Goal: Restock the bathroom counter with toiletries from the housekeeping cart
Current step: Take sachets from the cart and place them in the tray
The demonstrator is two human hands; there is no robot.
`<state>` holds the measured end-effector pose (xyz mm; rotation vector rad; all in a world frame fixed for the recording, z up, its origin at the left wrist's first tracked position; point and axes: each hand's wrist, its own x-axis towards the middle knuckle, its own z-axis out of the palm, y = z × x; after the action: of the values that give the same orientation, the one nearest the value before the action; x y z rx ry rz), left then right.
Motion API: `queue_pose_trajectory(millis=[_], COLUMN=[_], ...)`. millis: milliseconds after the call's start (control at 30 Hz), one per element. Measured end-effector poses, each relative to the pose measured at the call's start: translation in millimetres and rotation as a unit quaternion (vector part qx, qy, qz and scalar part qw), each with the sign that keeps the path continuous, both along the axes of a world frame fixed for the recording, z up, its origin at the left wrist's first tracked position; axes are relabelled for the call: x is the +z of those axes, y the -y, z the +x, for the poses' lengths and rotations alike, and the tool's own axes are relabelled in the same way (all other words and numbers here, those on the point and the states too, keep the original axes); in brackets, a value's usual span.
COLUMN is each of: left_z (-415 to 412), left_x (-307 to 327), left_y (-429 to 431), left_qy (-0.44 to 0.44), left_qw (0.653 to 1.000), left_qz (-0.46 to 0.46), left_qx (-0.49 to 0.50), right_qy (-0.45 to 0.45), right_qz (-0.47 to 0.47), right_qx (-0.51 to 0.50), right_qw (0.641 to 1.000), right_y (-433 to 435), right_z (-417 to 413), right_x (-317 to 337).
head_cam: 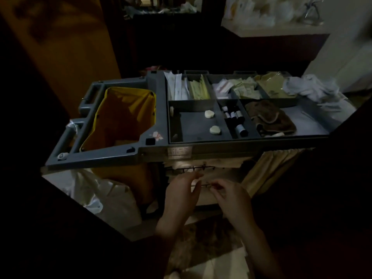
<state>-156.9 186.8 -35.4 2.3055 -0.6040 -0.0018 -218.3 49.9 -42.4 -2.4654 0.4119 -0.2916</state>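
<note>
- Cart (153, 156) w/ grey tray (201, 140) on top, yellow bag (124, 115) at its left end.
- Toiletries in tray compartments: small bottles (234, 116) centre, two round soaps (209, 114) just left of them, sachets (244, 90) at back.
- Brown cloth (270, 117) right of bottles.
- L hand (181, 191) below tray edge, fingers straight, holding nothing.
- R hand (231, 197) beside it, fingers curled; too dim to tell if pinching anything.

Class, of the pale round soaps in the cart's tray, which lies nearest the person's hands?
The front soap, closest to the tray's front rim, left hand and right hand; the middle soap and far-left soap lie farther back.
</note>
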Motion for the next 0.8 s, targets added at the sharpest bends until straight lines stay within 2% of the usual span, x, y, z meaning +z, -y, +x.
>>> queue_pose_trajectory(millis=[300,467,700,800], left_z=[29.5,57.0,138.8,175.9], left_x=[-16.0,-10.1,5.7,5.7], left_y=[-28.0,-23.3,16.8,42.6], left_qy=[-0.002,0.040,0.111,0.103], left_qw=[0.999,0.996,0.989,0.990], left_qz=[0.016,-0.032,-0.076,-0.070], left_qx=[0.049,0.071,0.059,0.071], right_qy=[0.008,0.033,0.081,0.073], right_qz=[0.000,0.007,0.014,0.018], right_qx=[0.048,0.075,0.101,0.101], right_qw=[0.999,0.997,0.991,0.992], right_y=[2.1,6.3,47.4,74.8], right_z=[50.9,99.2,188.9,225.0], right_x=[-9.9,0.3,13.9,16.7])
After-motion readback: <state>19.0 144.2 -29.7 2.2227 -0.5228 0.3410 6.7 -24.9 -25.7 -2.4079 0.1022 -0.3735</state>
